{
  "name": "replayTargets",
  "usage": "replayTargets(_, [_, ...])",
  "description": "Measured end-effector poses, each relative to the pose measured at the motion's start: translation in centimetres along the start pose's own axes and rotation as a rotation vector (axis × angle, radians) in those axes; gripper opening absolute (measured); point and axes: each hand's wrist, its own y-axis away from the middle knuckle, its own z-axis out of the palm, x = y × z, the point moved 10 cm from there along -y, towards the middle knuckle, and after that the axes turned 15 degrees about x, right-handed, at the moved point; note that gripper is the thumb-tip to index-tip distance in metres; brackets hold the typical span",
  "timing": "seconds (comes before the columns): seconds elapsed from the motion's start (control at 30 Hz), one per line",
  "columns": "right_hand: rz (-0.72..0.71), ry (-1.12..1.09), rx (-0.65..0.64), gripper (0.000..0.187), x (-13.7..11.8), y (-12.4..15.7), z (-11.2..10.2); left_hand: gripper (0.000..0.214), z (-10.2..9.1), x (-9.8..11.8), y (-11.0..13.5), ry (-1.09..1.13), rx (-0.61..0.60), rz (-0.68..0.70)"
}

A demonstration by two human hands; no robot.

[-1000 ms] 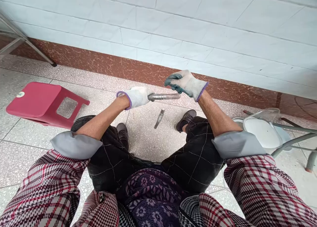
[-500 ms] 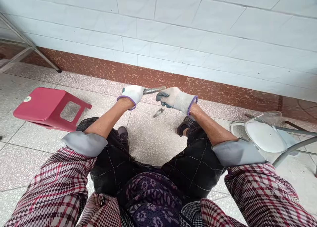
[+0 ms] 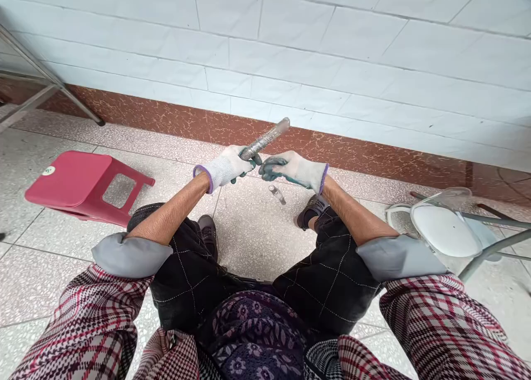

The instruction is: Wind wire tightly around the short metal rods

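My left hand (image 3: 227, 166), in a white knit glove with dark green-grey fingertips, is closed around a silvery ribbed rod (image 3: 265, 139). The rod tilts up to the right and has a smoother, blurred far end. Just right of it, my right hand (image 3: 293, 171) wears a matching glove; its fingers are curled together, and whatever they hold, if anything, is hidden. Below the right hand shows a short silvery piece (image 3: 277, 194) with a pale end. Whether it hangs or lies on the floor I cannot tell.
A red plastic stool (image 3: 78, 178) lies on its side at left, near metal legs (image 3: 77, 100). A white-seated folding chair (image 3: 446, 229) is at right. Ahead stands a tiled wall (image 3: 290, 48) with a brown baseboard (image 3: 157, 110). My shoes (image 3: 207, 233) rest on the speckled floor.
The rod has swung from nearly level to a steep upward tilt as my left hand turned and lowered slightly. The short silvery piece has shifted right and changed its slant. My right hand barely moved.
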Motion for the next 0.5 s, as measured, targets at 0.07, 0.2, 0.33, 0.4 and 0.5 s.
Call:
replayTargets(0.07, [-0.092,0.130,0.112,0.013,0.0,-0.6,-0.9,0.048,0.1,-0.1,-0.4,0.083,0.063,-0.054])
replayTargets(0.2, [-0.119,0.055,0.406,0.025,0.8,-1.3,-4.1,0.038,0.8,0.1,-1.4,0.386,0.220,-0.199])
replayTargets(0.33, [-0.152,-0.210,0.368,0.031,0.6,-1.1,-2.9,0.017,2.0,0.8,-2.8,0.756,0.417,-0.300])
replayTargets(0.4, [-0.209,-0.248,0.377,0.034,0.0,-1.0,-2.6,0.013,3.6,1.1,-3.8,0.974,0.439,-0.370])
replayTargets(0.5, [-0.285,-0.285,0.463,0.033,-0.2,-1.4,-3.4,0.017,5.0,2.1,-5.5,1.239,0.494,-0.355])
